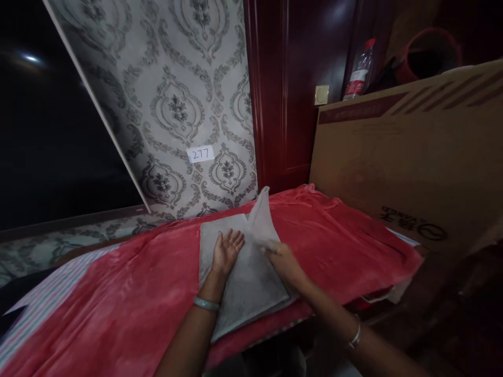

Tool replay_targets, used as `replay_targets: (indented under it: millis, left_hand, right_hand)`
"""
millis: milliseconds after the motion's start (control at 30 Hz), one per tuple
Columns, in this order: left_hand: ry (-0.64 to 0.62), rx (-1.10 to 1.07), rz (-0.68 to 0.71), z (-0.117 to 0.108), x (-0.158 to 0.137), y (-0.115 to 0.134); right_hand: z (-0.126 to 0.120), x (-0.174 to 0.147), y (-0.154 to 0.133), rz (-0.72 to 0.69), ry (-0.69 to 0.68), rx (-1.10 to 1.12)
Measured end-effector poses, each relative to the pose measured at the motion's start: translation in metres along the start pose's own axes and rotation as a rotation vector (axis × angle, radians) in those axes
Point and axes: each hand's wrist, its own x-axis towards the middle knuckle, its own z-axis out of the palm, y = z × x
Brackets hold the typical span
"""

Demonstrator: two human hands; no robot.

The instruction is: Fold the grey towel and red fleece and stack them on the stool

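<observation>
Capped btl (357, 78), contents unclr; gry cloth (249, 285).

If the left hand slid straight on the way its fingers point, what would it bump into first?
Probably the raised flap of the grey sheet, just ahead of the left hand. Depth is unclear, though, so the fingers might pass just beside it.

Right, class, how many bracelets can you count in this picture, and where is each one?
2: a pale greenish bracelet around the left forearm, and a silvery bracelet around the right forearm. No others show.
</observation>
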Motion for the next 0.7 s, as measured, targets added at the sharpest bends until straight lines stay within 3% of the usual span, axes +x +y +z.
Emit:
replay_targets:
  millis: [100, 233, 333, 433, 600, 700]
  left_hand:
    - [0.02, -0.009, 0.001, -0.01, 0.003, 0.002]
    - [0.147, 0.14, 0.072, -0.017, 0.007, -0.006]
    - [0.201, 0.281, 0.114, -0.018, 0.008, -0.012]
    - [0.171, 0.352, 0.158, -0.015, 0.007, -0.014]
    - [0.131, 0.402, 0.147, -0.004, 0.007, -0.009]
    - [0.174, 0.489, 0.232, -0.004, 0.006, -0.001]
  right_hand:
    - [0.035, -0.018, 0.004, -0.156, -0.222, -0.332]
    - [0.056, -0.044, 0.021, -0.178, -0.308, -0.648]
    - [0.055, -0.054, 0.026, -0.18, -0.33, -0.691]
    - [0.052, -0.058, 0.026, -0.163, -0.343, -0.7]
    - [0.046, -0.06, 0.027, -0.169, -0.277, -0.685]
    - [0.043, -0.054, 0.023, -0.203, -0.223, -0.583]
